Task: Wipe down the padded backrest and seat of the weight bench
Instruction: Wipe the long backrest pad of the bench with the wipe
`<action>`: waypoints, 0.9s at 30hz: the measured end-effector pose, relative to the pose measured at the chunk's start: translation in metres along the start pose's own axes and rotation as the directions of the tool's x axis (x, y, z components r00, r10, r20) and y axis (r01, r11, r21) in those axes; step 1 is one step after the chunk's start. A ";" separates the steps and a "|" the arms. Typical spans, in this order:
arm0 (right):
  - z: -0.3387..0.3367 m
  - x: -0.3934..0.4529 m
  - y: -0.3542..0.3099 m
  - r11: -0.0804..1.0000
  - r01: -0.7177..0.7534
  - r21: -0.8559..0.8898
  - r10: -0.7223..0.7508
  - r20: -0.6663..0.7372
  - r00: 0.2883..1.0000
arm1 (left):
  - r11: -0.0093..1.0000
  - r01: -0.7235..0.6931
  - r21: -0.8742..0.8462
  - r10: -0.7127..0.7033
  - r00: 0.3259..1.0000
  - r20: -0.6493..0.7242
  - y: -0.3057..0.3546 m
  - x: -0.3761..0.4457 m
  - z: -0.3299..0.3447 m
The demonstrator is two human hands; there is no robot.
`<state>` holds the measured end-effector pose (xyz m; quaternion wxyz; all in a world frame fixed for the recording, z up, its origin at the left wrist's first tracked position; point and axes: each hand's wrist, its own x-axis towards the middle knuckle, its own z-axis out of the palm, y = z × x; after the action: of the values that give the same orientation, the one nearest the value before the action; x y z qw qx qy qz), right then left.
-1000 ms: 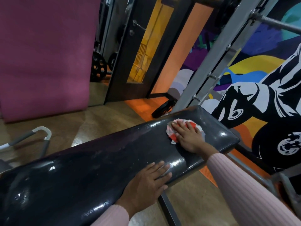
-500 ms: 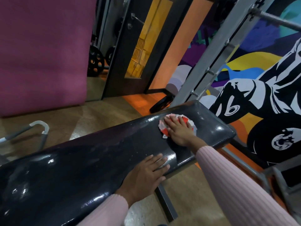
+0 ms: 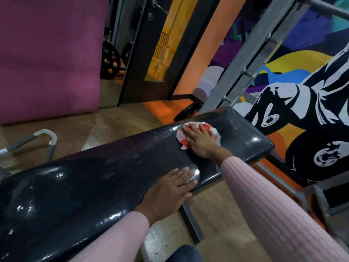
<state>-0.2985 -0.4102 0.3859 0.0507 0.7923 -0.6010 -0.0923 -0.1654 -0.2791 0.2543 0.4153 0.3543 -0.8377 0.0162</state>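
Your right hand [image 3: 203,143] lay flat on a crumpled red-and-white cloth [image 3: 196,136], fingers straight and spread, pressing it onto the glossy black padded weight bench [image 3: 105,178]. Grip of that hand: fully extended, nothing curled round the cloth; the cloth was only pinned beneath palm and fingers. The cloth sat on the far pad section, near its far-side edge, short of the rounded end of the bench.

Your left hand [image 3: 168,195] rested palm down on the near edge of the bench, just beside the seam between the two pad sections. Grip: fingers straight and together, holding nothing. Both wrists showed ribbed pink sleeves [image 3: 283,214].

The vinyl surface carried bright specular patches; whether wet or merely shiny, you could not tell.

Surroundings recorded: a grey metal rack upright [image 3: 245,59] beyond the bench end, a black weight plate [image 3: 188,111] on the floor at its foot, a magenta mat [image 3: 49,53] standing against the wall, and a colourful mural [image 3: 302,103] to the right.
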 end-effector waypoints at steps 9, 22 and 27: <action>-0.006 -0.017 0.040 0.994 0.103 -0.034 -0.103 0.024 0.994 | 0.999 -0.013 0.033 0.013 1.000 -0.011 -0.001 -0.001 0.002; 0.001 -0.025 0.028 0.972 0.234 0.002 -0.234 0.046 0.971 | 0.999 -0.018 0.049 0.018 1.000 -0.004 0.000 0.000 0.000; -0.009 0.026 0.002 1.000 -0.015 0.003 0.015 0.014 1.000 | 0.998 -0.016 0.055 0.016 1.000 0.007 0.000 0.000 0.002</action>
<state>-0.2916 -0.4357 0.3931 0.0459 0.7870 -0.6076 -0.0968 -0.1669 -0.2798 0.2526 0.4025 0.3590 -0.8411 0.0415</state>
